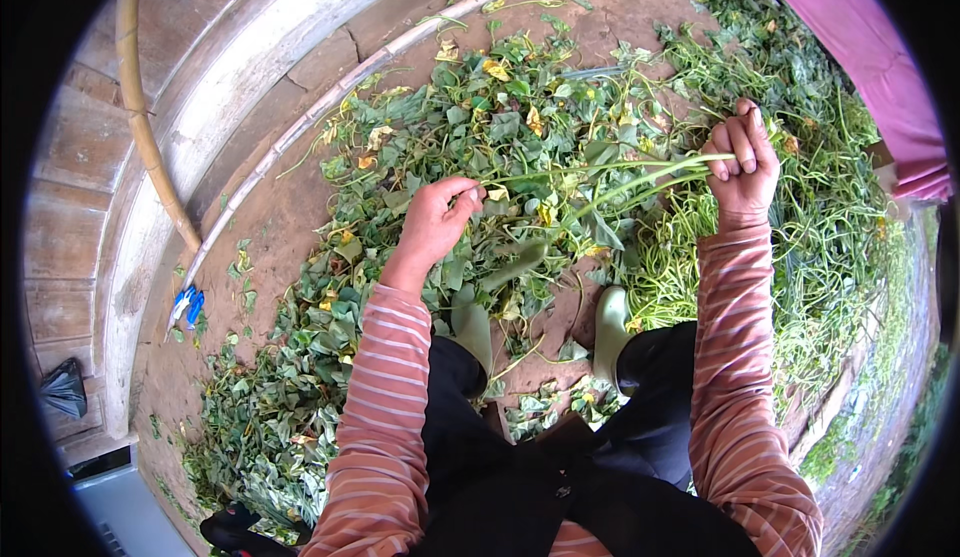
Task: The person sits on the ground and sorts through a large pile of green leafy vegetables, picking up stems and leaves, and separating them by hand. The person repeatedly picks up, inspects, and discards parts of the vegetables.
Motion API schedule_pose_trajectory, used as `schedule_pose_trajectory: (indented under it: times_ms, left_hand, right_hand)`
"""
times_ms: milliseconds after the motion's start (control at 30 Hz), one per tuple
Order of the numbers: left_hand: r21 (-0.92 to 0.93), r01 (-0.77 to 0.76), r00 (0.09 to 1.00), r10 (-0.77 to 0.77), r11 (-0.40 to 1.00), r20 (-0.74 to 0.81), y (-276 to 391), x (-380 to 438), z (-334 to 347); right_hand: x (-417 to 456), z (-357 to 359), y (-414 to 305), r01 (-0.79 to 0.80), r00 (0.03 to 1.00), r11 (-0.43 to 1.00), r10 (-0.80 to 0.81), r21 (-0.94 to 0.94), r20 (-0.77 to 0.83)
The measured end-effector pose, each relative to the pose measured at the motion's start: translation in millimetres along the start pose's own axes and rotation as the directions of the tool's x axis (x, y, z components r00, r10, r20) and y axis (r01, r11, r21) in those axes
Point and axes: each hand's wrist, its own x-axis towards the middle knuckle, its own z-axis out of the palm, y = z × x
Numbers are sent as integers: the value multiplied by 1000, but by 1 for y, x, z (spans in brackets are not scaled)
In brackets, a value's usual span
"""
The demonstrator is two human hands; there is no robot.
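Note:
Several long green leaf stems are gripped in my right hand, their thin ends running left and down from it. At the tip of one stem, my left hand pinches with thumb and forefinger. Beneath both hands spreads a heap of cut green leaves, some yellow or brown. A pile of bare pale-green stems lies below my right hand, beside my right boot. My left boot is partly covered by leaves and my sleeve.
A long bamboo pole lies along the ground by a white-edged wall base; another bamboo pole leans there. Blue-and-white packaging sits near their ends. Pink cloth of another person shows at upper right. A black plastic bag is at far left.

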Motion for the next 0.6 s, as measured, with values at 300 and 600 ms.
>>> schedule_pose_trajectory:
  times_ms: [300,600]
  left_hand:
    - [-115,215,775,-241,970,-585,-4,9,-16]
    - [-163,-173,903,91,971,-420,12,8,-13]
  right_hand:
    - [-15,58,8,86,954,967,-11,-240,298]
    - [-18,62,14,-67,903,981,137,-181,406]
